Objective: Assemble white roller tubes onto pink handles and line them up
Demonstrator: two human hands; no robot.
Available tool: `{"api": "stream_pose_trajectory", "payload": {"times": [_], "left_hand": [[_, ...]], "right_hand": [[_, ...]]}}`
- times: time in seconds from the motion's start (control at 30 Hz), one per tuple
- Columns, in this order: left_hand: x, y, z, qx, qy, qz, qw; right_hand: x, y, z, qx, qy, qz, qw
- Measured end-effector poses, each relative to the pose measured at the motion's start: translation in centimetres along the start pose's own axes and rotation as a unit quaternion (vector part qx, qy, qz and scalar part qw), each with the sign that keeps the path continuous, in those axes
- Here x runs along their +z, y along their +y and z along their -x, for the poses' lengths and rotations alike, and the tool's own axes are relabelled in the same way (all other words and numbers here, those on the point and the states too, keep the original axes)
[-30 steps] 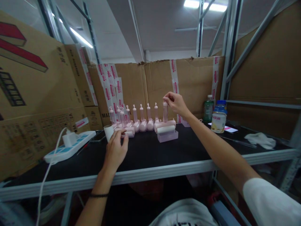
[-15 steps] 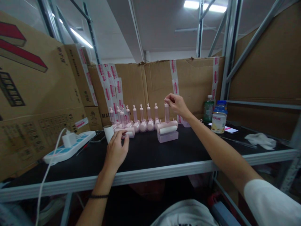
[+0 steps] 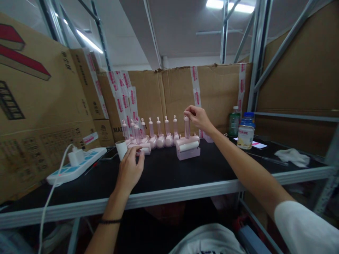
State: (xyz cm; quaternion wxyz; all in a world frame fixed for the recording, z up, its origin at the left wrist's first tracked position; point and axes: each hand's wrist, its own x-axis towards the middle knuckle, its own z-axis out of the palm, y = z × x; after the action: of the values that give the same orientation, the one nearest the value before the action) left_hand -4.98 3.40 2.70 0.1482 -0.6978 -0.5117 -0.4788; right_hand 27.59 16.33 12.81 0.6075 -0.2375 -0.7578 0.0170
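Change over the last sec was small. Right hand (image 3: 197, 118) was pinched on the top of the clear pink handle of a lint roller (image 3: 188, 144), which stood upright in its pink base toward the back-middle of the bench (image 3: 169, 173). A sec ago that roller sat tight against the end of the row of pink rollers (image 3: 150, 135) along the back edge; by now it stood a bit to the right & slightly nearer the front edge, w/ a visible gap from the row. Judging by that, the piece was being pulled out of the line-up, base & all. Half a sec ago vs now: almost no diff, only a slight drop of the hand.

Left hand (image 3: 129, 169) lay curled over a roller lying flat at the row's left end, fingertips touching it & a white paper roll (image 3: 122, 150) just beside; whether it gripped or only rested, can't tell. It hadn't shifted across the frames.

Power strip (image 3: 76, 165) w/ plugged charger sat near the bench's left end, jars & a bottle (image 3: 245, 132) toward the back right.
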Motion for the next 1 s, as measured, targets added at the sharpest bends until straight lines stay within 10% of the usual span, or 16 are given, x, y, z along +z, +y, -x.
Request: {"api": "stream_pose_trajectory", "payload": {"times": [1.0], "left_hand": [[0.12,-0.20,-0.08,-0.006,-0.001,0.003,1.000]], "right_hand": [[0.34,0.89,0.24,0.000,-0.006,0.014,1.000]]}}
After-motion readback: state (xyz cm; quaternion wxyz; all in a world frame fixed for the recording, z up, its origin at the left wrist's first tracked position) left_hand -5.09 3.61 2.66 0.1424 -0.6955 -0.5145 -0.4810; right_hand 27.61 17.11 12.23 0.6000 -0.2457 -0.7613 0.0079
